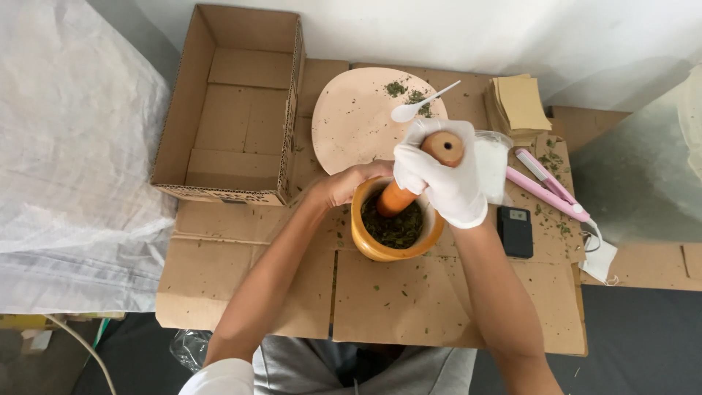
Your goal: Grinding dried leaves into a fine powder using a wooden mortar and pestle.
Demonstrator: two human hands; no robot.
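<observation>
At the centre of the flattened cardboard (409, 292) stands a yellow mortar (395, 228), and the white-gloved right hand (446, 179) is clenched around the upper shaft of the wooden pestle (409, 179), fingers wrapped just below its rounded top while the lower end is buried in the chopped green leaves (398, 227) inside the mortar. Beside it, the bare left hand (344, 183) cups the mortar's far-left rim, fingers curled against the wall to steady it. Mortar and pestle look stiff, fairly heavy and smooth, so the rim and upper shaft seem the surest holds. Behind the mortar lies a pale round board (351, 121) with a white spoon (420, 104); right of the mortar, a small black device (515, 230) and a pink tool (547, 189); left-behind, an open box (234, 102).
</observation>
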